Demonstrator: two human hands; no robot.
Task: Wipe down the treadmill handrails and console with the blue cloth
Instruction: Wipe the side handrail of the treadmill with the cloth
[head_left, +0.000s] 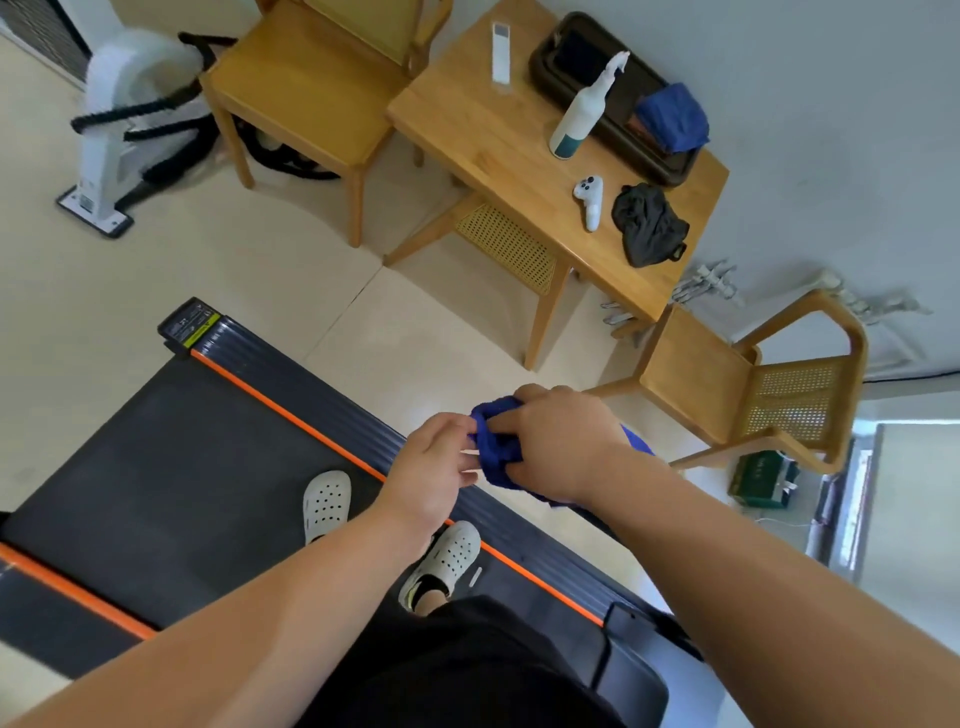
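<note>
Both forearms reach forward to one bunched blue cloth (493, 447), held in front of the body above the treadmill (208, 467) side rail. Right hand (556, 441) closes its grip over the top of the wad; left hand (434, 462) pinches its near-left edge. No handrail or console shows here, so which hand lies nearer them cannot be told.

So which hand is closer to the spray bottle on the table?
The right hand. It sits below the spray bottle, gripping the blue cloth. The left hand is further to the left, also pinching the cloth.
</note>
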